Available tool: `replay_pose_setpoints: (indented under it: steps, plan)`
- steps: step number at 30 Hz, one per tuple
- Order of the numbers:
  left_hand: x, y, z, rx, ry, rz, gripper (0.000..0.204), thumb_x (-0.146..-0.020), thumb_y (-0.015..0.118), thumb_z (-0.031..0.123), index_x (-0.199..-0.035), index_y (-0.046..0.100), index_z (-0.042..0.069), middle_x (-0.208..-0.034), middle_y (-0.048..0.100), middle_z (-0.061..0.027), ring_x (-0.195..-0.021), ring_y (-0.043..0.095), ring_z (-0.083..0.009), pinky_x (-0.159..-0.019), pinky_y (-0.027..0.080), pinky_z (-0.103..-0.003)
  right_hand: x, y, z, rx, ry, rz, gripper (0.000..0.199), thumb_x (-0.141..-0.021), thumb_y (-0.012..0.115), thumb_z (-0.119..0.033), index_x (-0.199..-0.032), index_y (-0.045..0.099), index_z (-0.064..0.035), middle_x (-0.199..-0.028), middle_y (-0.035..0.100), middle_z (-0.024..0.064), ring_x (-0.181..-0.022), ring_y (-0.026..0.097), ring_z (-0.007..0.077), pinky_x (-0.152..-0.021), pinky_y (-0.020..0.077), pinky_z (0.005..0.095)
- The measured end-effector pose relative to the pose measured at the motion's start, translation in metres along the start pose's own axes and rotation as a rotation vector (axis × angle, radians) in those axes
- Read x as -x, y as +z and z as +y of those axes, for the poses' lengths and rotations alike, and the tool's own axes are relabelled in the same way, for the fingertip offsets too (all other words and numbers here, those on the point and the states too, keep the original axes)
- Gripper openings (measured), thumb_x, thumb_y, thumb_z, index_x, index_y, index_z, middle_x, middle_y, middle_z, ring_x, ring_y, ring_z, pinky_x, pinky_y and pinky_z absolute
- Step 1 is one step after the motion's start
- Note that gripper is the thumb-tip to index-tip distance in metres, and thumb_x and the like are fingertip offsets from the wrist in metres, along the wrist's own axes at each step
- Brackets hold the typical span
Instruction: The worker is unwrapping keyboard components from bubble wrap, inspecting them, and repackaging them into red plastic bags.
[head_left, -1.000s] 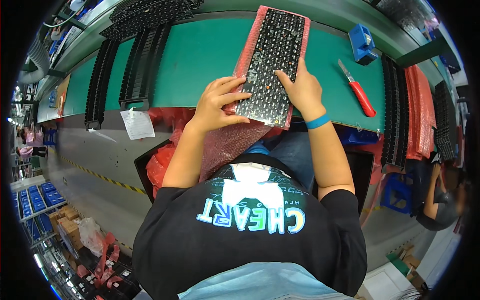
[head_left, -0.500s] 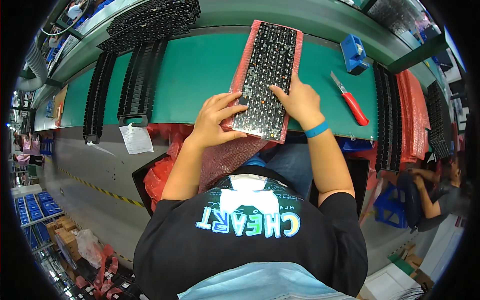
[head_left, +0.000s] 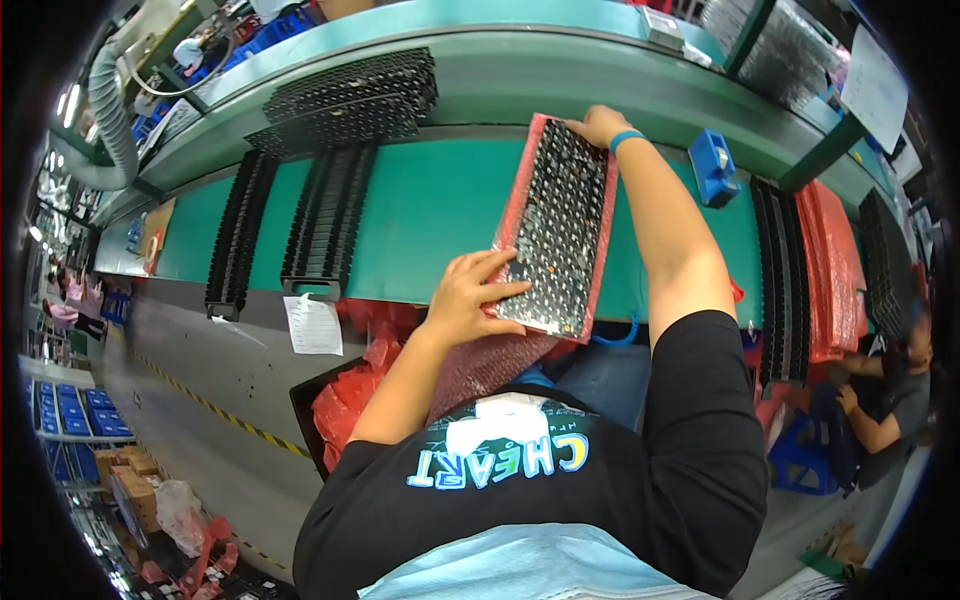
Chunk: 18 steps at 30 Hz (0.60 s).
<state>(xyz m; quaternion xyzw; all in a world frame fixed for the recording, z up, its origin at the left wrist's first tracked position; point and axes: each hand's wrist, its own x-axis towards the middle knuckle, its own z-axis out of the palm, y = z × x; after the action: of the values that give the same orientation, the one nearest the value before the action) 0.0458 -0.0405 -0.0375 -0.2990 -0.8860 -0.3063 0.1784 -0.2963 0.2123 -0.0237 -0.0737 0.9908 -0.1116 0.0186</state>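
Head view. The left hand (head_left: 472,298) lies flat on the near end of the black keyboard (head_left: 556,228), which sits in its red bubble-wrap sleeve (head_left: 515,195); the right hand (head_left: 597,124), beside it a second ago, now grips the far end. Judged: sleeving is underway. Beyond the hands, a green belt (head_left: 430,210) carries stacked black trays (head_left: 325,215).
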Motion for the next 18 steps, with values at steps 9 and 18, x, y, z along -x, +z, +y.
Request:
replay_pose_setpoints:
  steps: [9, 18]
  plan:
    - [0.008, 0.000, -0.004, 0.037, 0.031, 0.056, 0.064, -0.054, 0.085, 0.051, -0.112, 0.076, 0.026, -0.147, 0.051, -0.0057, -0.123, 0.053, -0.0271, -0.103, 0.041, -0.045, 0.040, -0.152, -0.021, -0.112, -0.152, -0.382, 0.067, -0.075, 0.080, -0.052, -0.112, 0.068, 0.0019, -0.100, 0.072, 0.0110, -0.088, 0.068, 0.0209, -0.080, 0.0542, 0.0348]
    - [0.016, -0.001, 0.002, 0.304, 0.036, 0.206, 0.057, -0.063, 0.088, 0.039, -0.114, 0.074, 0.017, -0.151, 0.045, -0.0075, -0.110, 0.059, -0.0218, -0.093, 0.048, -0.036, 0.123, -0.249, -0.024, -0.601, -0.369, -0.338, 0.033, -0.069, 0.075, -0.005, -0.100, 0.067, 0.0015, -0.084, 0.068, 0.0083, -0.069, 0.061, 0.0170, -0.068, 0.0532, 0.0277]
